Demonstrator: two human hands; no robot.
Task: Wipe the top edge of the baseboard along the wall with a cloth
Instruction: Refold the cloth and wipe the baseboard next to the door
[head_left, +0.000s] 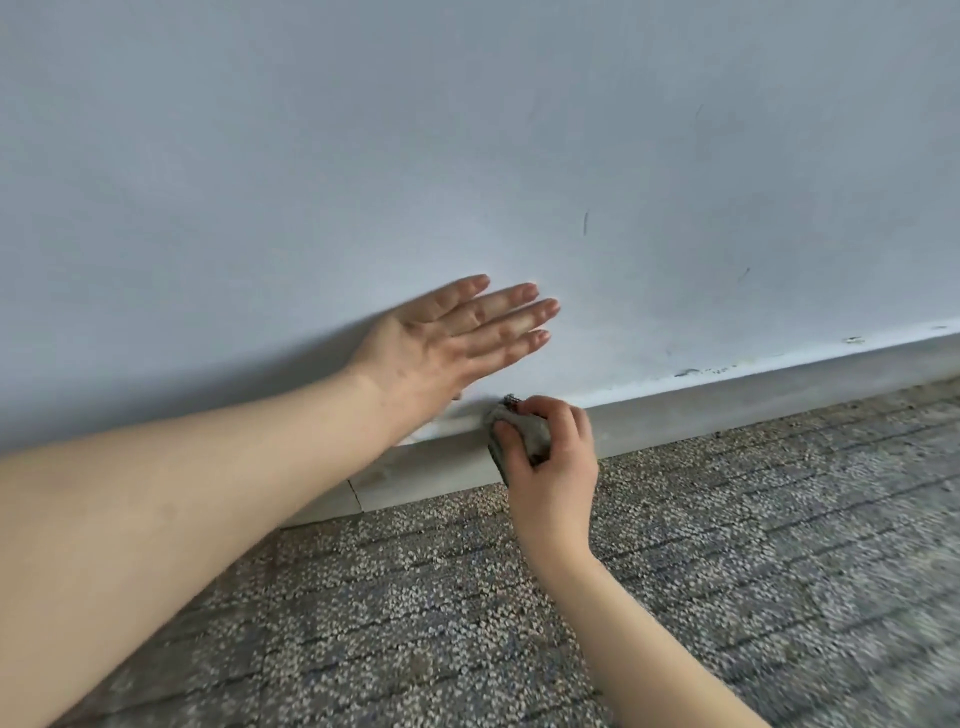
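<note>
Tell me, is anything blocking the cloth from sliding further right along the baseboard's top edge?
Nothing visible. The right hand presses the cloth on the baseboard; rightward, the edge is bare. The left hand rests on the wall above.

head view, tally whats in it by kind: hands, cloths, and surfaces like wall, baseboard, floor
hands: 2 (left hand flat on the wall, right hand gripping the cloth)
cloths: 1 (grey cloth on the baseboard's top edge)
surfaces: 3 (wall, baseboard, carpet floor)
total: 6

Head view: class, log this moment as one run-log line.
left hand flat on wall | right hand presses grey cloth on baseboard top edge
</note>
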